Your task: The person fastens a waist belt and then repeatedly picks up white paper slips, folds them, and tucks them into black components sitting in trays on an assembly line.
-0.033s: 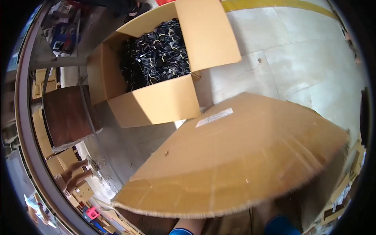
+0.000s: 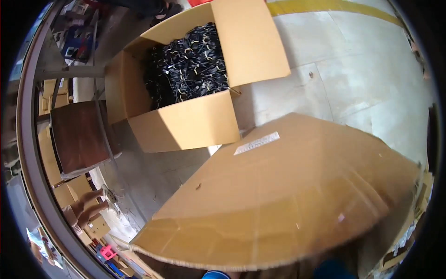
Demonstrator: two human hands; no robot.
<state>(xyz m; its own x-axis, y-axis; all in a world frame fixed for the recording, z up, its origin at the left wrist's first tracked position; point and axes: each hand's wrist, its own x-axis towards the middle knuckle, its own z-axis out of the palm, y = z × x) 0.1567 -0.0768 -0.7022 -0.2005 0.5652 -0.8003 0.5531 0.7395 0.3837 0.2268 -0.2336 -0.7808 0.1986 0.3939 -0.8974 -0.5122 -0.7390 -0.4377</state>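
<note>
A large brown cardboard box (image 2: 278, 186) fills the lower middle of the head view, its broad face and ragged near edge toward me. A white label (image 2: 257, 143) sticks to its far part. At the lower edge, a blue cuff on my left arm (image 2: 216, 275) and a blue cuff on my right arm (image 2: 333, 269) show just beneath the cardboard. Both of my hands are hidden behind it, so their grip does not show. Beyond stands an open cardboard box (image 2: 186, 125), flaps spread, filled with bundled black cables (image 2: 193, 65).
To the left, a metal frame post (image 2: 32, 153) runs beside a dark brown panel (image 2: 81, 137). Another person's legs (image 2: 86, 207) show at the lower left, and a dark shoe (image 2: 169, 11) at the top. A yellow floor stripe (image 2: 325, 6) crosses the far floor.
The near cardboard box has come slightly closer and lower in the view, covering more of my forearms. The open box of cables appears shifted only slightly to the right.
</note>
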